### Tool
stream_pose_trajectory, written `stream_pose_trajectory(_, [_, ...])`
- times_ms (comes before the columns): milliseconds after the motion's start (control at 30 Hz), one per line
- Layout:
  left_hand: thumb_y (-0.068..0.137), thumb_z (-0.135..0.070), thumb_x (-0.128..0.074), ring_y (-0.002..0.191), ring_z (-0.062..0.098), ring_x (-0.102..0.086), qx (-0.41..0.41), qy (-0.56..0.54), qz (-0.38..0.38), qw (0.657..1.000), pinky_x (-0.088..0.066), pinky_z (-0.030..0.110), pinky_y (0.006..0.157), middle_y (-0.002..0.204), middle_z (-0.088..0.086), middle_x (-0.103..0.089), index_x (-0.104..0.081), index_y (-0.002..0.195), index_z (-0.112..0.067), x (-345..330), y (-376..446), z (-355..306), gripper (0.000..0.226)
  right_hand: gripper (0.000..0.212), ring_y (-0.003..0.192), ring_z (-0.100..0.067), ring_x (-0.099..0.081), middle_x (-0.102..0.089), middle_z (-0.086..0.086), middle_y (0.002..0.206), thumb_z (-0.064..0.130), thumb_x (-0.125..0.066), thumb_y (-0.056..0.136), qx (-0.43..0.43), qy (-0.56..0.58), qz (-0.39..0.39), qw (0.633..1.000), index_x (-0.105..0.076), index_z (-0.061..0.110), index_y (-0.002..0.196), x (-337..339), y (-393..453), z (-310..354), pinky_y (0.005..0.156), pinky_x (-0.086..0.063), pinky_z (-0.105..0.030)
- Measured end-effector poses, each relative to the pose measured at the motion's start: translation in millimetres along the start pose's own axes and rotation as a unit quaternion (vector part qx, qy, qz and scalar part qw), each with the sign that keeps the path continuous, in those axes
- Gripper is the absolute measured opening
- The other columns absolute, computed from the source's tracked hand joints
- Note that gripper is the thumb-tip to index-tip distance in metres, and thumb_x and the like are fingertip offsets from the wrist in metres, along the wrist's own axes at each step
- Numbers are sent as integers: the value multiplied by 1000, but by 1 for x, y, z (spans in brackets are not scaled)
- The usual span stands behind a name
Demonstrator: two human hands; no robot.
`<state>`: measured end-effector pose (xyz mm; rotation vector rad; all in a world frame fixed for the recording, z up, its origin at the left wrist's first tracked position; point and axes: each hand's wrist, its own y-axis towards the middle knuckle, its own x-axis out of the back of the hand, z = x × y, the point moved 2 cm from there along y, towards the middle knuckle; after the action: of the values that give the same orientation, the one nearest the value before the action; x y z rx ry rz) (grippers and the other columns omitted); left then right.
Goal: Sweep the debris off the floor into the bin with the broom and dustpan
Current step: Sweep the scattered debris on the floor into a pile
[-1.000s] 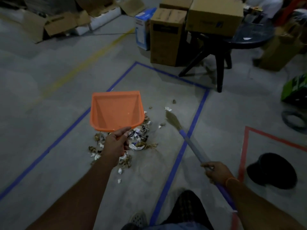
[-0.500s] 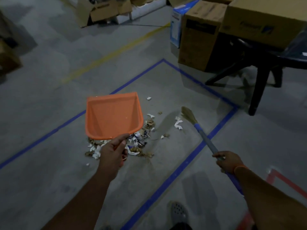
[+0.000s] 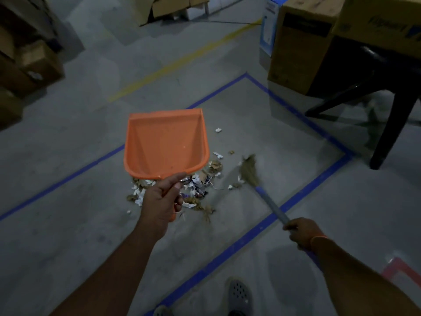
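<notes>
My left hand (image 3: pixel 160 201) gripped the light, stiff dustpan (image 3: pixel 166 143) by its handle; my right hand (image 3: pixel 300 231) clasped the broom (image 3: pixel 262 185) shaft above loose, papery debris (image 3: pixel 198 188).

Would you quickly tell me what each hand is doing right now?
Left hand: closed around the handle of the orange dustpan.
Right hand: closed around the handle of the broom.

Smooth orange plastic dustpan (image 3: pixel 165 144), straw-bristled broom (image 3: pixel 250 171), matt concrete floor (image 3: pixel 91 224), paper debris (image 3: pixel 198 190).
</notes>
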<state>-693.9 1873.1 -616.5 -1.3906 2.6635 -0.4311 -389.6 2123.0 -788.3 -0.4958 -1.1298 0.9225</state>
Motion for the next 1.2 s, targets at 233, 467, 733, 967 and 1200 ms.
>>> stream_pose_trajectory(233, [102, -2, -52, 42, 6, -46, 7, 6, -53, 999, -27, 13, 37, 62, 5, -51, -69, 121, -16, 40, -30, -2, 29, 29, 67, -20, -64, -63, -7, 98, 1, -63, 84, 89, -25, 73, 993, -74, 16, 105, -82, -10, 72, 45, -53, -24])
stream_pose_trajectory(467, [101, -4, -54, 46, 10, -44, 28, 7, -72, 997, -34, 18, 40, 61, 10, -50, -70, 121, -17, 98, -56, 9, 28, 30, 49, -15, -61, -68, -10, 87, 1, -57, 84, 126, 26, 57, 990, -75, 18, 102, -120, -51, 81, 44, -50, -25])
stream_pose_trajectory(733, [102, -7, -54, 44, 10, -46, 26, -2, -31, 999, -31, 20, 43, 56, 4, -54, -71, 121, -23, 138, -74, 8, 30, 30, 41, -10, -61, -69, -12, 92, 3, -61, 84, 117, 21, -12, 993, -74, 22, 104, -119, -112, 61, 43, -49, -20])
stream_pose_trajectory(967, [103, -4, -50, 46, 9, -44, 4, -30, -5, 1000, -27, 17, 41, 58, 2, -53, -71, 119, -21, 170, -90, -3, 31, 30, 46, -19, -66, -69, -9, 81, 1, -64, 83, 60, 74, -73, 993, -74, 20, 104, -130, -144, 50, 45, -51, -23])
stream_pose_trajectory(1200, [102, -1, -51, 51, 11, -46, 1, -32, -3, 999, -30, 17, 40, 83, 14, -56, -70, 120, -17, 198, -99, 1, 31, 26, 51, -30, -62, -68, -18, 75, -5, -63, 84, 21, 176, -86, 980, -73, 12, 101, -153, -155, 58, 49, -54, -31])
